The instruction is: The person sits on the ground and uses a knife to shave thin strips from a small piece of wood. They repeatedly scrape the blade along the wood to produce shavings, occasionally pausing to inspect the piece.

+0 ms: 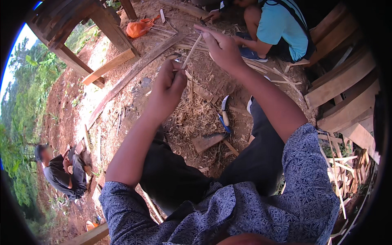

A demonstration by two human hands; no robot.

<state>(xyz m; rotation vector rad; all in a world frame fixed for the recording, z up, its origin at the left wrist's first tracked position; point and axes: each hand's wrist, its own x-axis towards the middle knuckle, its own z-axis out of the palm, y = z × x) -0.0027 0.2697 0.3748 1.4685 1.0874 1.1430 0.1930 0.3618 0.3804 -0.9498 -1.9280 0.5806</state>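
In front of me, a thin pale wooden stick (191,53) slants up and to the right between my hands. My left hand (167,83) is closed around its lower end, thumb pressed against the fingers. At the upper end is my right hand (222,49), with fingers fairly straight and the thumb against the stick's tip; the exact contact is small. On the ground below lie a curved-blade knife (225,116) with a pale handle and a blue-handled tool (223,123) beside it. A flat wood block (206,143) lies near them, between my legs.
Shavings (185,118) cover the ground. A long plank (130,79) runs diagonally at left, near an orange bag (141,27). A person in a turquoise shirt (281,28) crouches at far right; another person (63,171) sits at left. Stacked boards (343,94) and split strips (347,167) line the right.
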